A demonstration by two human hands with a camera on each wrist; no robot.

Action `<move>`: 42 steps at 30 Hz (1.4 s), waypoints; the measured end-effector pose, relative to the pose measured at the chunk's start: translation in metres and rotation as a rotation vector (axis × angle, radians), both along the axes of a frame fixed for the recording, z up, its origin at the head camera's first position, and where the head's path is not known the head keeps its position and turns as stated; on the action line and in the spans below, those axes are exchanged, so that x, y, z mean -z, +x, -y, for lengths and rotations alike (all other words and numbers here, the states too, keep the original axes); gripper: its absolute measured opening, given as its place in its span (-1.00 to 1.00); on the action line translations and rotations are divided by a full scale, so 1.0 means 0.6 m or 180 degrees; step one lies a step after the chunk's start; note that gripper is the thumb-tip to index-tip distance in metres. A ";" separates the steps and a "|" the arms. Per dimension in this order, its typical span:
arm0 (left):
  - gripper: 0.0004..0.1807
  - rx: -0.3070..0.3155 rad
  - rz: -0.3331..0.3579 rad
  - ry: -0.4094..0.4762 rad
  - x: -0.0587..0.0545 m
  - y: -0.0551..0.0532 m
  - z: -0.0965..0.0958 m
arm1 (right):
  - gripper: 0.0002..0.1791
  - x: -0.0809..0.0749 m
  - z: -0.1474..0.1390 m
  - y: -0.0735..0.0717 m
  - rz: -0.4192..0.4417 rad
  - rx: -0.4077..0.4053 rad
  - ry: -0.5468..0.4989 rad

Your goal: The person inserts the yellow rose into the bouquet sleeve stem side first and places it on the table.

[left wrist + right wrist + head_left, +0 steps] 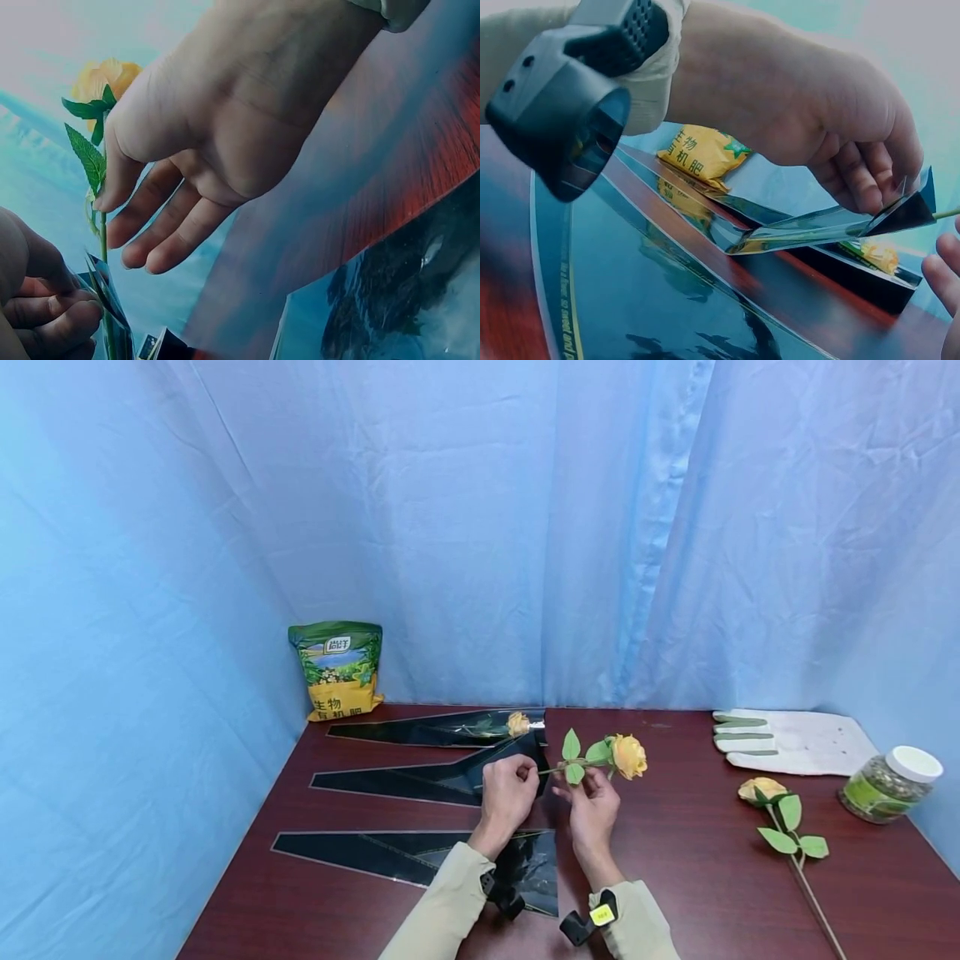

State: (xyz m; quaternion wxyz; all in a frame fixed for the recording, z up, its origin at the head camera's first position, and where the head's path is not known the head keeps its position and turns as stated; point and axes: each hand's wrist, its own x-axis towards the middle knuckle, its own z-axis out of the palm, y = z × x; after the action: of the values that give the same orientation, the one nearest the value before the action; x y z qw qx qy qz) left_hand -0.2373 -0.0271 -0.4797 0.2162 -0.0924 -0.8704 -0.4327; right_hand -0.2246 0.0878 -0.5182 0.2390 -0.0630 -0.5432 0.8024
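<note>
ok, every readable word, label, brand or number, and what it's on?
"尚洋": bag
"生物有机肥": same bag
"so sweet and p": near wrap; rest blurred
Held wrap: any print too small
Jar label, yellow tag on right wrist camera: too small

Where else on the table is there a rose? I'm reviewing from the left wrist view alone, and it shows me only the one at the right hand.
Observer: In the head view, a loose rose lies toward the right side of the table.
Operator: Which way does the sleeve in the left hand point?
Observer: The head view shows its narrow end toward the table's left.
Operator: Is any other sleeve filled?
Observer: Yes, the farthest sleeve has a yellow rose inside.
</note>
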 end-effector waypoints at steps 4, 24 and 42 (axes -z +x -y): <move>-0.87 0.0017 0.0093 0.0067 -0.003 0.000 0.001 | -0.87 0.001 0.002 0.000 -0.0022 0.0004 0.0133; -0.91 0.0095 -0.0029 0.0178 -0.017 0.009 0.001 | -0.72 -0.007 0.000 0.003 0.0473 -0.0247 0.0352; -0.89 -0.0328 0.0235 0.0063 -0.023 0.010 -0.014 | -0.79 -0.011 -0.007 0.002 0.0469 0.0143 0.0301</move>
State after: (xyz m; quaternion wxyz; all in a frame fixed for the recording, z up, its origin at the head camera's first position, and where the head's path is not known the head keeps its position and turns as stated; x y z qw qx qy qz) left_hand -0.2311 -0.0187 -0.4658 0.2069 -0.0293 -0.8770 -0.4327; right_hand -0.2235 0.0918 -0.5114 0.2190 -0.1227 -0.5951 0.7634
